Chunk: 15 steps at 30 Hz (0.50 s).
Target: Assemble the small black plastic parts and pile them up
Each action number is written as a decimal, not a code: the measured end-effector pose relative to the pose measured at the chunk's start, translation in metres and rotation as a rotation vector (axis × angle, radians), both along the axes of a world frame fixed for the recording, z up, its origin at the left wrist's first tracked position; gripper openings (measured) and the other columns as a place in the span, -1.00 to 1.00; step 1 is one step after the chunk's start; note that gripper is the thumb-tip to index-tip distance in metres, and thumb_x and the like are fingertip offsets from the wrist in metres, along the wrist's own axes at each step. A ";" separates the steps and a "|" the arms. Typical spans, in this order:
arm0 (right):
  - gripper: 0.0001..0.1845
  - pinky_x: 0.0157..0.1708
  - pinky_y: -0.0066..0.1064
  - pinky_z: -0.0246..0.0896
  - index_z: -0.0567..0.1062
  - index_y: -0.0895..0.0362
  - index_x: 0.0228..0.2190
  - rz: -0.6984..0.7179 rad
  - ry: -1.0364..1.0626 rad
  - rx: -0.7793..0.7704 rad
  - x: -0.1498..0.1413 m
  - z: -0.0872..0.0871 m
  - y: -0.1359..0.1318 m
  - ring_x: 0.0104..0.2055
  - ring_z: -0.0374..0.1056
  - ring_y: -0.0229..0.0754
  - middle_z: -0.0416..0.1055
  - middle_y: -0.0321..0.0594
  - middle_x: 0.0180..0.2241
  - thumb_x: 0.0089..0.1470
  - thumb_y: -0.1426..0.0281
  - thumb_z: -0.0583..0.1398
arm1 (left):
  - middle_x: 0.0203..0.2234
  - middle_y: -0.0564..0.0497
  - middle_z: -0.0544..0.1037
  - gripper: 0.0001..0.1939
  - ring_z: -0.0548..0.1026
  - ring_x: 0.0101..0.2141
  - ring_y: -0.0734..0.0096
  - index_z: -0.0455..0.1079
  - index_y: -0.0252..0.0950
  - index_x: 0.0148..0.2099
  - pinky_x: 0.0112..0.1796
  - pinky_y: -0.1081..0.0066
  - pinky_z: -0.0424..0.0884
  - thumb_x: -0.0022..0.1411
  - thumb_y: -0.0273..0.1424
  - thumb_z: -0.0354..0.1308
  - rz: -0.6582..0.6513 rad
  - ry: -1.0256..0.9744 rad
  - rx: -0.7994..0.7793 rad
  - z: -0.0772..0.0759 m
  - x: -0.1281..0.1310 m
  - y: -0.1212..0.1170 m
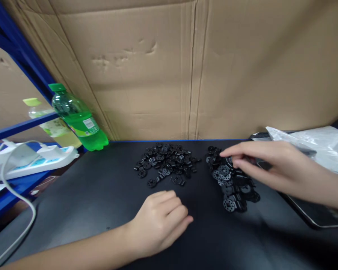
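My left hand [162, 221] is closed, its fingers curled under, just above or on the black tabletop [101, 210]. What it holds, if anything, is hidden from view. My right hand [259, 159] reaches in over the right-hand pile of small black plastic parts [229, 183]. Its index finger is stretched out and the thumb sits a little apart, with no part visible between them. Each part has a round perforated disc joined to a narrow tab. A second pile of the same black parts [166, 161] lies to the left, beyond my left hand.
Clear plastic wrapping [323, 146] and a dark, light-edged flat object [318, 213] lie at right. Cardboard [146, 75] stands behind the table. At left are a green bottle [81, 120], a pale yellow bottle [53, 125], a power strip [56, 159] and a white cable [30, 208].
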State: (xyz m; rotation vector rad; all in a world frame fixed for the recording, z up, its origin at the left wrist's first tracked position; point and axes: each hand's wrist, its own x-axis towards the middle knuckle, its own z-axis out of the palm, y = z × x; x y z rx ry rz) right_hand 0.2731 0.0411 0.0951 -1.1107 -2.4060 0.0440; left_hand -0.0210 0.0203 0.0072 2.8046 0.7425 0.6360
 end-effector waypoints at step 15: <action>-0.77 -0.56 -0.50 0.11 0.48 0.13 -0.20 0.043 0.436 -0.658 -0.067 -0.063 -0.036 -0.58 0.25 -0.31 0.33 -0.40 -0.59 0.16 0.43 0.07 | -0.30 -0.17 0.53 -0.78 0.48 -0.29 0.09 0.40 -0.41 -0.06 -0.29 0.15 0.51 0.26 -0.43 0.15 0.135 0.064 0.007 -0.002 0.001 -0.001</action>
